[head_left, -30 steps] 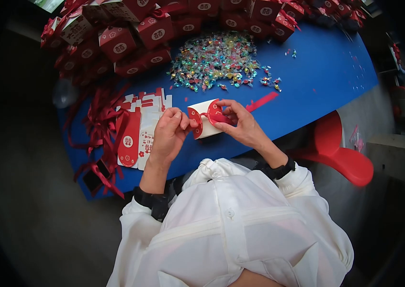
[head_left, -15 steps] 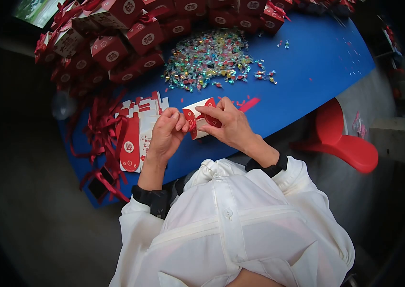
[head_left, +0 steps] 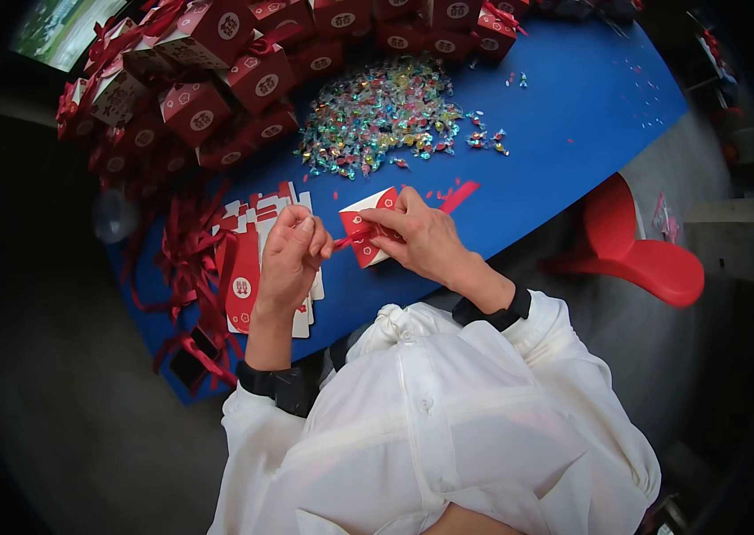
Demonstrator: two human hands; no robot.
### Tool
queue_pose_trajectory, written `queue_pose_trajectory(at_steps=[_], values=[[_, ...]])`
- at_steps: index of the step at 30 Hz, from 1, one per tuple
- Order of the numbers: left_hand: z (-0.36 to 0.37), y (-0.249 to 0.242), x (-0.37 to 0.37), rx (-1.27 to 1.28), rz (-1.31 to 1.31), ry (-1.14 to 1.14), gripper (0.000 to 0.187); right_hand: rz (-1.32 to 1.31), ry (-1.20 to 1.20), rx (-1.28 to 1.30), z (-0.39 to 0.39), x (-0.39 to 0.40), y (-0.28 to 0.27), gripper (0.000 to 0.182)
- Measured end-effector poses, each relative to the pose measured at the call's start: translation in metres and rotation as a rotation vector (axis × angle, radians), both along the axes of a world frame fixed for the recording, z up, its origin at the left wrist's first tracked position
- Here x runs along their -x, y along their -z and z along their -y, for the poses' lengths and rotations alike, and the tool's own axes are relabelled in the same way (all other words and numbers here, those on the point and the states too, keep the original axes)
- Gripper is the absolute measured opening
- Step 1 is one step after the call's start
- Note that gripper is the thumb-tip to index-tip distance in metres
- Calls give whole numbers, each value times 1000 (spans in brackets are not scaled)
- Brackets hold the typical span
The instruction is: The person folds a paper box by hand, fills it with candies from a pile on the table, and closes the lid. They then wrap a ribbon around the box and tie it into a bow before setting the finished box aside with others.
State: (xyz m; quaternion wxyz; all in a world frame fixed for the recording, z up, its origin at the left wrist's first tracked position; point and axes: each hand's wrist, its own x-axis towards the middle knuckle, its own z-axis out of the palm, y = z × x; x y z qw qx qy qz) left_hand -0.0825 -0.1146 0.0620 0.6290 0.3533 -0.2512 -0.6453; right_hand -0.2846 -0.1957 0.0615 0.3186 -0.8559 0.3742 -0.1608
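Observation:
A small red and cream gift box (head_left: pixel 352 208), its red flaps folded in over the top, is held above the blue table. My right hand (head_left: pixel 430 239) grips it from the right, thumb and fingers on the flaps. From the box's left side runs a short red ribbon (head_left: pixel 342 242), and my left hand (head_left: pixel 288 259) pinches its end with curled fingers. How the ribbon passes through the flaps is hidden by my right fingers. Left of my left hand lies a stack of flat printed cartons (head_left: pixel 239 281) in red and white.
Finished red boxes (head_left: pixel 261 82) with bows are piled along the far side. A heap of wrapped candies (head_left: pixel 381 116) lies in front of them. Loose red ribbons (head_left: pixel 194 259) hang at the left edge, and a ribbon strip (head_left: pixel 459 196) lies right. A red chair (head_left: pixel 626 250) stands at right.
The flaps, partly open before, now lie closed over the box top. My left hand has drawn slightly left, away from the box, and the red ribbon shows stretched between them.

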Motion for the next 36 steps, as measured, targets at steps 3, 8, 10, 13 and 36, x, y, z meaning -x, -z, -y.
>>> queue_pose_trajectory(at_steps=[3,8,10,13,36], values=[[-3,-19,-5,29,86,-5,6,-18,-5,8,0,-1,0,35],[-14,-33,-21,-38,313,32,3,27,-16,14,1,0,2,36],[-14,-30,-24,-69,334,58,8,29,-23,14,2,-1,0,36],[-10,-28,-17,-165,1102,140,18,24,-35,2,3,-3,1,36],[24,-1,26,-25,355,281,28,309,-163,-540,46,-4,-21,30]])
